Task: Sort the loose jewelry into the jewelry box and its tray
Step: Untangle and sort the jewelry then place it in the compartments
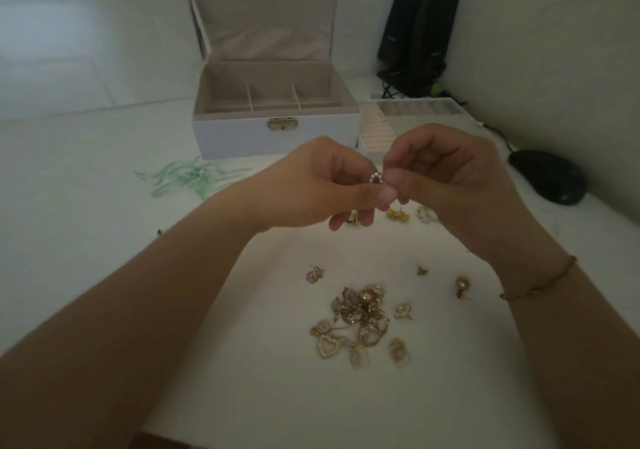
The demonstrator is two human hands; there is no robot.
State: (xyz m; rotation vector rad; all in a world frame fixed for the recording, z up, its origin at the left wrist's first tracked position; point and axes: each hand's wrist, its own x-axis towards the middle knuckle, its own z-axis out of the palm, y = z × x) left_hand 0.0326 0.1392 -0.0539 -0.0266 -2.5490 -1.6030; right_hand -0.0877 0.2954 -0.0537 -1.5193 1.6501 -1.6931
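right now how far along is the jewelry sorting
Barely started, it seems. Done: the jewelry box stands open with its tray set out beside it; the compartments in view look empty. In hand: the left hand and right hand both pinch one small beaded ring. Left: the tangled gold pile, the pearl earring and other scattered pieces on the table.

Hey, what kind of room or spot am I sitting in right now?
Most likely a home computer desk in a corner. A black computer mouse lies on the white desk, and a pair of black speakers with cables stands against the wall behind the open jewelry box.
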